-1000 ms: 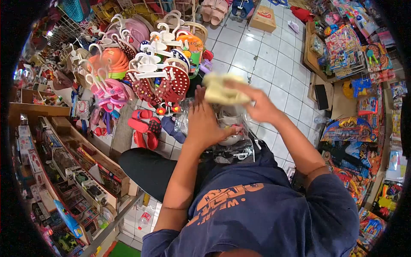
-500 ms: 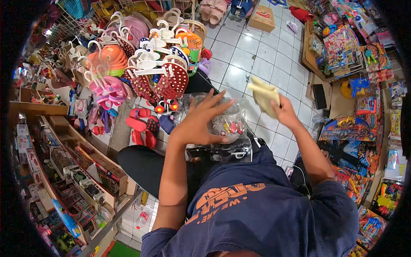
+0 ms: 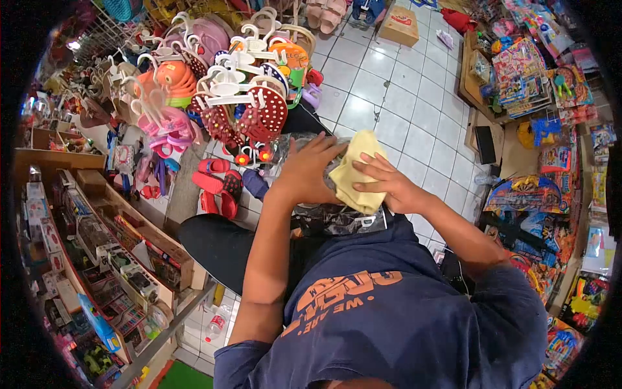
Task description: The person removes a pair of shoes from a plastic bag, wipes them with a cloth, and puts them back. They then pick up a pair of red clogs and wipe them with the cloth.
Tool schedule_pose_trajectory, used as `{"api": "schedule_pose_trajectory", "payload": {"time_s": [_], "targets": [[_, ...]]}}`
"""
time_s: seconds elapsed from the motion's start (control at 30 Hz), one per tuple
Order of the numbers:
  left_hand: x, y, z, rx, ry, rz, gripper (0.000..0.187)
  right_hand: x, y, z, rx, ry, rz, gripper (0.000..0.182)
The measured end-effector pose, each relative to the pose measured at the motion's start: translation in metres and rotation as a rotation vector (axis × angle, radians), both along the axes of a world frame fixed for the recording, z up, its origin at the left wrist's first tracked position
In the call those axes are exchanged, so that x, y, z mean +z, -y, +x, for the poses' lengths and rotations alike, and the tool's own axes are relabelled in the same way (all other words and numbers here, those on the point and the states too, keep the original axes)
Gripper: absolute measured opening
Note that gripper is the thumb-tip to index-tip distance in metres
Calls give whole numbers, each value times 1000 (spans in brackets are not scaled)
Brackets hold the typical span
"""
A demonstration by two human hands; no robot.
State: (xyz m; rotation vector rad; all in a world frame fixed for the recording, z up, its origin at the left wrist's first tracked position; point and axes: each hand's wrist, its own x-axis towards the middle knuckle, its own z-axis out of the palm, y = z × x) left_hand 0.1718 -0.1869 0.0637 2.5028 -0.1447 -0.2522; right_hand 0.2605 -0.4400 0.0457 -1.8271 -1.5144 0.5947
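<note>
My right hand [image 3: 389,188] presses a folded pale yellow cloth [image 3: 356,176] over the package on my lap, fingers bent across its top. My left hand [image 3: 308,170] lies on the same clear plastic-wrapped package [image 3: 321,218], fingers stretched out and somewhat apart, beside the cloth. Both hands and the cloth now hide most of what is inside; the plastic is crinkled and shiny over a dark lower part.
Children's sandals on white hangers, including a red polka-dot pair [image 3: 265,117], hang ahead on the left. Red sandals [image 3: 217,188] lie on the floor. Shelves of boxed toys [image 3: 123,259] flank my left, packaged toys [image 3: 528,194] my right. A cardboard box [image 3: 399,26] stands far ahead.
My right hand has brought the yellow cloth leftward and down onto the package, covering the grey decorated footwear seen in it before. My left hand has shifted slightly and lowered onto the plastic.
</note>
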Motion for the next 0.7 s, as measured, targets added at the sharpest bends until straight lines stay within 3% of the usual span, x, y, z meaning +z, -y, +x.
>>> {"api": "schedule_pose_trajectory", "payload": {"time_s": [0.07,0.17,0.2,0.27,0.3,0.37,0.43,0.47,0.53,0.7], "targets": [[5,1,1,-27,-15,52,103,-3,16,-5,-43,-1,-3,76],[6,-1,0,-10,0,7,103,-11,45,-2,-69,-370,-46,57],[7,-3,-1,-7,5,-21,103,-10,55,1,-74,-364,-45,57],[1,-5,-3,-17,45,-60,103,7,59,6,-514,-636,-414,55],[-3,-6,-5,-19,76,-101,103,6,59,11,-513,-634,-415,55],[-3,-5,-6,-15,89,-86,102,8,49,23,-665,-549,104,55],[-3,-3,-7,-15,104,-70,102,38,20,23,-629,-183,261,54],[-2,-2,-6,-7,109,-65,102,52,7,24,-629,-180,261,54],[-1,-1,-5,-1,120,-59,102,77,-16,24,-388,236,262,59],[-8,-5,-12,12,166,-92,104,107,-59,17,-295,321,345,73]]}}
